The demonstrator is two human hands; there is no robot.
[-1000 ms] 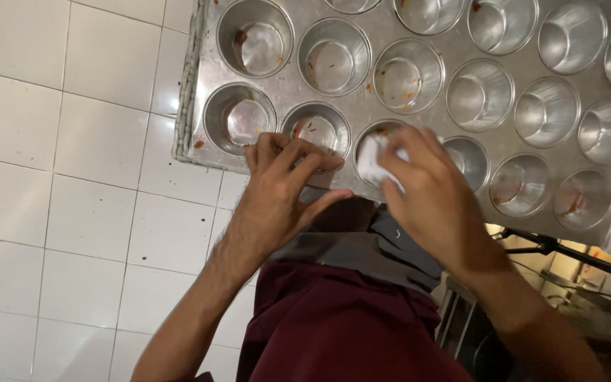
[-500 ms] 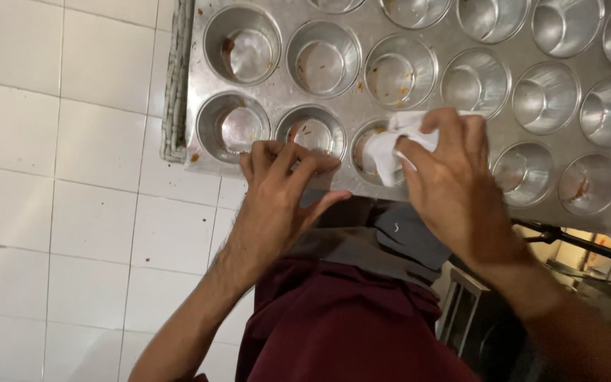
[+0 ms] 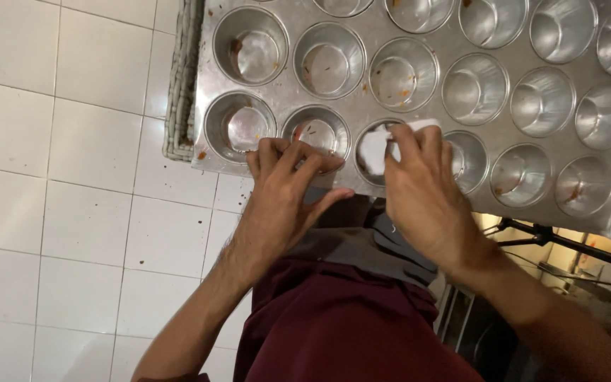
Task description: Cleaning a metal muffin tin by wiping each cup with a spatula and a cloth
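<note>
A large metal muffin tray (image 3: 362, 106) with several round cups, some flecked with crumbs, lies in front of me. My left hand (image 3: 281, 187) grips the tray's near edge, fingers over the rim below a crumb-marked cup (image 3: 317, 131). My right hand (image 3: 422, 191) holds a white cloth (image 3: 383, 145) and presses it into a near-row cup. Most of that cup is hidden by the cloth and fingers.
A white tiled floor (image 3: 58, 177) spreads to the left. A woven mat edge (image 3: 178, 78) shows under the tray's left side. My maroon and grey clothing (image 3: 348, 318) fills the bottom. A dark metal stand (image 3: 553, 237) is at the lower right.
My right hand with the cloth has slid left into the third near-row cup. The tray sits lower and more left in view. The left hand keeps its grip on the edge.
</note>
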